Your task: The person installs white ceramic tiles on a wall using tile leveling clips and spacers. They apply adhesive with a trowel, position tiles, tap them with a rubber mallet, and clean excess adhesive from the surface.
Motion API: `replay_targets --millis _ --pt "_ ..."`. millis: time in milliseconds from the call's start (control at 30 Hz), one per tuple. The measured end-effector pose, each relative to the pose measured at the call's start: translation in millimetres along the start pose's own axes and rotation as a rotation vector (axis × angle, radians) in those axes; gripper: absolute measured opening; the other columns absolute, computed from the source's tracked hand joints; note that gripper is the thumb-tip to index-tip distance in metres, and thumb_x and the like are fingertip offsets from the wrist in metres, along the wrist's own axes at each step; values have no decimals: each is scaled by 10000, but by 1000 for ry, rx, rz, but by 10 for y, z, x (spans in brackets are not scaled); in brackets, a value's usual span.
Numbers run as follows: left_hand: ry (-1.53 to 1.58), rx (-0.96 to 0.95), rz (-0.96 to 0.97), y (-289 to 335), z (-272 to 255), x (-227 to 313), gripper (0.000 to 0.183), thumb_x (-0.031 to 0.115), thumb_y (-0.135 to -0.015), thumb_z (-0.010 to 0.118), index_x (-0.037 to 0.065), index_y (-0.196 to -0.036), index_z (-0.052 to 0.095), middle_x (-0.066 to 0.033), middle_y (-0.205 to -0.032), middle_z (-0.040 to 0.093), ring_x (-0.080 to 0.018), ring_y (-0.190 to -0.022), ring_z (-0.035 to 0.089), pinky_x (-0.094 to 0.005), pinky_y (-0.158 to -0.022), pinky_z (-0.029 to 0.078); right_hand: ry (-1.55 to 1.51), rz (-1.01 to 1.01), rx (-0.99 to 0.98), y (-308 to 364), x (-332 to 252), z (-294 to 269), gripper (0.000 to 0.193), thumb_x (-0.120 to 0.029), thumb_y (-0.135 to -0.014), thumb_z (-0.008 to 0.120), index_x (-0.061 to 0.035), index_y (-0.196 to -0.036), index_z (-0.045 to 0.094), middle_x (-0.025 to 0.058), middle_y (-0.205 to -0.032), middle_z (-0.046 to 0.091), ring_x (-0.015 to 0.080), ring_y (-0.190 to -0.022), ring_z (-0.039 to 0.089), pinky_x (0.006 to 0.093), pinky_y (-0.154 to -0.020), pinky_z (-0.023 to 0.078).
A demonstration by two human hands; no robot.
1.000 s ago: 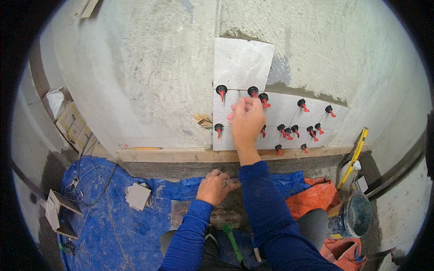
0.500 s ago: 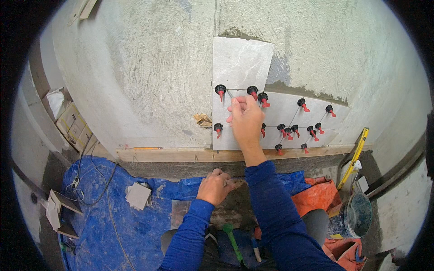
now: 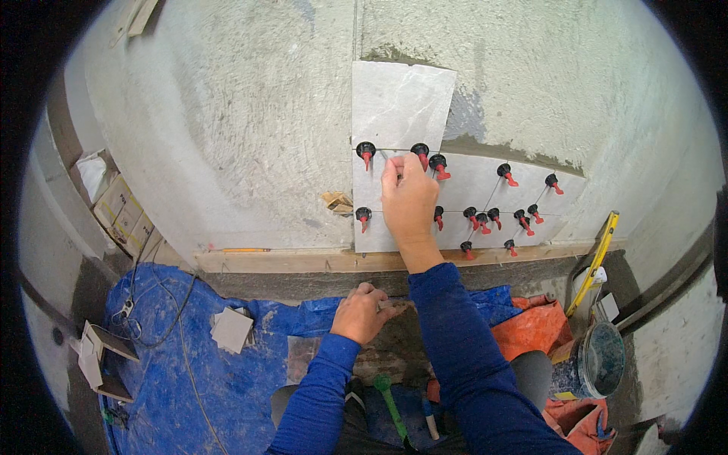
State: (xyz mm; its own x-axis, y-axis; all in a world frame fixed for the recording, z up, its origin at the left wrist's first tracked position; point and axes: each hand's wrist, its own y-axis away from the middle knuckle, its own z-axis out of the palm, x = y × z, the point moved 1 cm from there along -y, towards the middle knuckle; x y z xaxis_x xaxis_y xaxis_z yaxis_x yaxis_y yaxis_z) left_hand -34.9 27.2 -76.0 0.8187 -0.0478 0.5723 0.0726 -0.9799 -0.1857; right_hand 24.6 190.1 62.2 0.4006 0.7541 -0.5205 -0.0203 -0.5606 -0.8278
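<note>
My right hand (image 3: pixel 409 199) is closed in a pinch at the joint between the single upper grey tile (image 3: pixel 398 102) and the lower tiles (image 3: pixel 478 186). From its fingertips the end of a thin grey rod (image 3: pixel 384 155) points up at that joint; the rest is hidden. A black tile leveller with a red handle (image 3: pixel 365 150) sits left of the fingers, and another leveller (image 3: pixel 420 152) just right of them. My left hand (image 3: pixel 359 314) hangs below the wooden batten (image 3: pixel 296 262), its fingers curled; whatever may be in them is hidden.
A pencil (image 3: pixel 243 249) lies on the batten. Blue sheeting (image 3: pixel 182 379) covers the floor, with tile offcuts (image 3: pixel 231 330) and cables on it. At the right are a yellow spirit level (image 3: pixel 595 262), an orange cloth (image 3: pixel 531 330) and a bucket (image 3: pixel 603 360). A green-handled tool (image 3: pixel 388 398) lies below my hands.
My right hand has turned slightly and its curled fingers have drawn closer together at the same joint. My left hand has stayed almost where it was.
</note>
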Motion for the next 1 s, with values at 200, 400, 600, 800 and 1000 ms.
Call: replay_targets --millis 200,400,600,800,1000 --pt "20 -34 -50 -28 4 21 365 337 -889 795 76 -1141 757 -155 -1174 665 -377 -1156 639 -475 -979 524 106 -49 37 5 -18 -100 99 -129 -972 665 -34 -958 641 209 -788 703 422 -702 702 509 -615 538" --pt "29 -39 -62 -5 -23 17 380 338 -894 791 69 -1158 752 -158 -1190 663 -379 -1165 635 -478 -989 522 164 17 75 -4 14 -149 101 -124 -967 674 -28 -950 648 180 -767 706 367 -672 700 474 -621 536" --pt "7 14 -12 16 -38 1 368 333 -899 793 55 -1134 741 -182 -1162 667 -416 -1098 660 -498 -938 541 68 16 79 92 96 -259 137 -128 -984 675 7 -975 655 142 -780 721 264 -635 694 394 -605 528" --pt "-20 52 -10 17 1 -28 296 301 -893 787 63 -1066 758 -170 -1135 684 -405 -1055 674 -492 -910 545 -152 154 -51 655 52 -594 156 -136 -1041 649 19 -1034 638 84 -839 723 110 -644 655 284 -578 509" --pt "256 229 -113 -68 -68 17 130 183 -899 756 62 -947 762 -146 -1039 691 -377 -958 688 -474 -851 544 -349 546 -195 1443 113 -1112 164 -147 -1035 646 13 -1071 653 107 -843 737 132 -635 672 294 -593 520"
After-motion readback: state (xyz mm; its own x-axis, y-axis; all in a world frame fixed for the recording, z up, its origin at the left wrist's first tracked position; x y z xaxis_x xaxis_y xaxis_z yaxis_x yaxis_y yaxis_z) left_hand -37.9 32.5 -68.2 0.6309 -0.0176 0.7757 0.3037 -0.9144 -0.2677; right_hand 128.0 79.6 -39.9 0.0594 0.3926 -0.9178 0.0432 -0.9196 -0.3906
